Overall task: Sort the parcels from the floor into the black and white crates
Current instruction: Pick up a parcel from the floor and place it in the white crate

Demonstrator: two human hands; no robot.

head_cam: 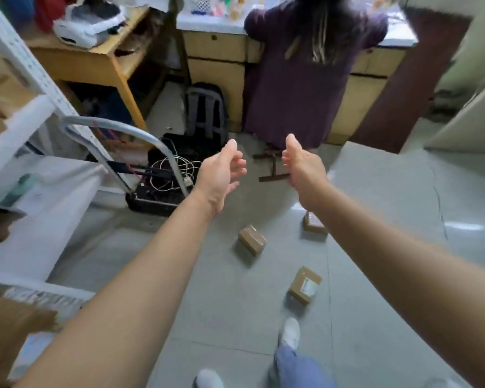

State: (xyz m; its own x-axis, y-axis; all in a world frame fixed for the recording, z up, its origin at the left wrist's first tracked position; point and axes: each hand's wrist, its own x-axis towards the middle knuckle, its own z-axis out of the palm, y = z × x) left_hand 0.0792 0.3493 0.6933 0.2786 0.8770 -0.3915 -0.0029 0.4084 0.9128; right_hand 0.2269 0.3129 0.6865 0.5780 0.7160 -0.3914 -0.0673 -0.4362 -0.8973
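Middle parcel (251, 240): on the floor, ahead of the feet.
Right parcel (314, 224): right of it, partly hidden under an arm (375, 247).
Near parcel (305, 284): closest, just ahead of a shoe (290, 333).
Crate (151, 205): left of the parcels, farther off (wires lie in it).
Handle (118, 127): arches in front of the crate.
Backpack (206, 110): behind the crate, against the counter (216, 49).
Person (300, 88): at the counter, right of the backpack.
Desk (95, 63): left of the counter.
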